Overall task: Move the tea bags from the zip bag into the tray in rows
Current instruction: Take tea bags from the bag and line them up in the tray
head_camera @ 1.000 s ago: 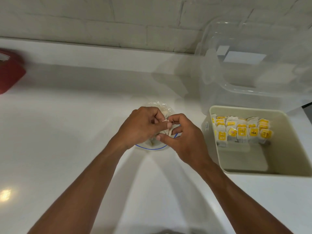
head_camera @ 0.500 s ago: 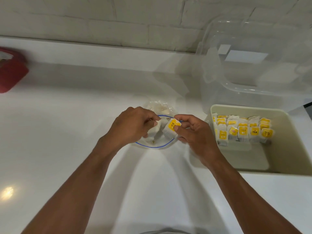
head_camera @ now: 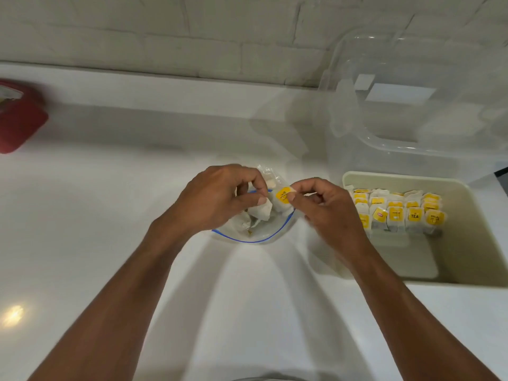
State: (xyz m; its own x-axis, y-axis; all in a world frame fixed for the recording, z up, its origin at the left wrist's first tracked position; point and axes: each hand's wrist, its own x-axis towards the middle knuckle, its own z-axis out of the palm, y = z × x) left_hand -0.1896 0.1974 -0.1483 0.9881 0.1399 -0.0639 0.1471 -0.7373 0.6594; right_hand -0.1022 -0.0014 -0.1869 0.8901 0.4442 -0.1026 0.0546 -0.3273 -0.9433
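A clear zip bag (head_camera: 264, 229) with a blue seal line lies open on the white counter between my hands. My left hand (head_camera: 217, 200) pinches a white tea bag (head_camera: 261, 211) just above the bag's mouth. My right hand (head_camera: 327, 207) pinches another tea bag with a yellow tag (head_camera: 283, 200) beside it. The two tea bags touch. To the right sits a cream tray (head_camera: 472, 243) whose far half holds rows of tea bags with yellow tags (head_camera: 398, 213); its near half is bare.
A large clear plastic tub (head_camera: 417, 111) stands behind the tray against the white brick wall. A red container (head_camera: 19, 119) sits at the far left edge. The white counter (head_camera: 110, 202) stretches open to the left and front.
The yellow-tagged tea bag has come out of the zip bag in my right hand. My left hand has lifted a second tea bag up beside it.
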